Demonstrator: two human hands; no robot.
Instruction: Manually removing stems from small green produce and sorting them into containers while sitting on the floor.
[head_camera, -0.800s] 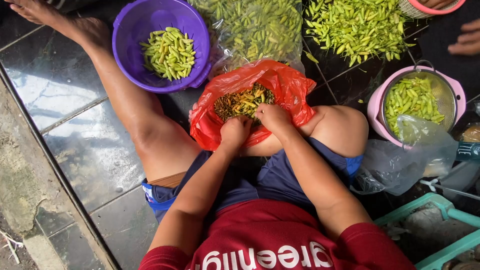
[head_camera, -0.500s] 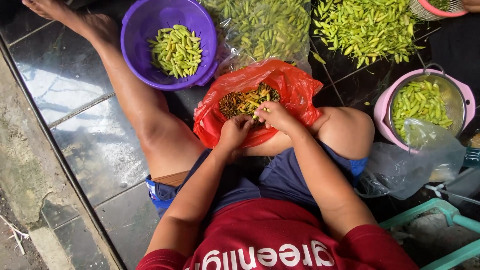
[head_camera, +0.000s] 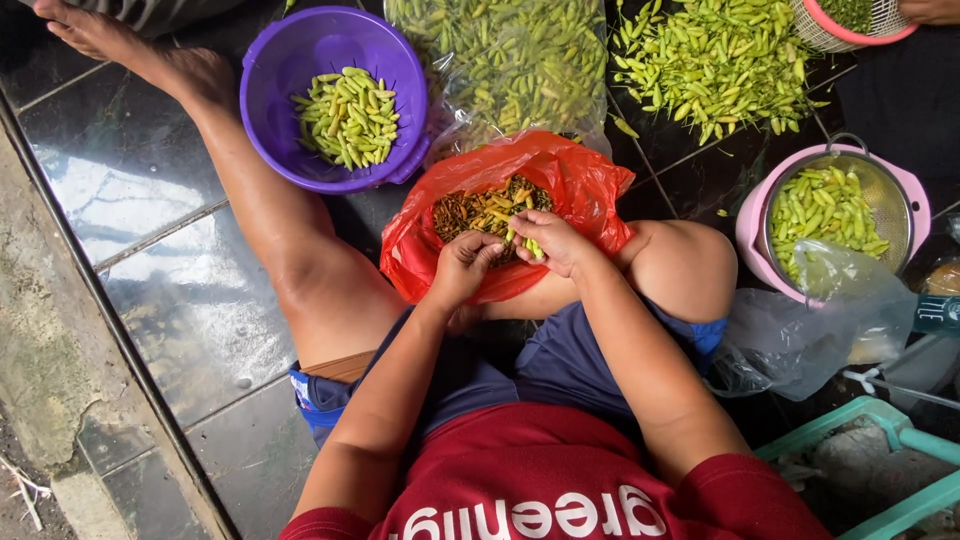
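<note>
I sit on the floor with a red plastic bag (head_camera: 585, 185) between my legs; it holds a heap of brownish chili stems (head_camera: 470, 212). My right hand (head_camera: 555, 243) grips several green chilies (head_camera: 530, 240) over the bag. My left hand (head_camera: 465, 268) is closed right beside it, fingertips toward those chilies; what it pinches is hidden. A purple bowl (head_camera: 275, 75) with green chilies stands at the far left, next to my outstretched leg.
A clear bag of green chilies (head_camera: 510, 60) and a loose pile of green chilies (head_camera: 715, 60) lie beyond. A pink basin with a metal strainer of chilies (head_camera: 905, 200) stands right, by crumpled clear plastic (head_camera: 800, 340) and a teal crate (head_camera: 880, 425). Another person's hand (head_camera: 930, 10) holds a pink basket.
Both hands stay together over the red bag, with small finger shifts. The camera view has slid slightly, so everything sits lower and to the right in the picture.
</note>
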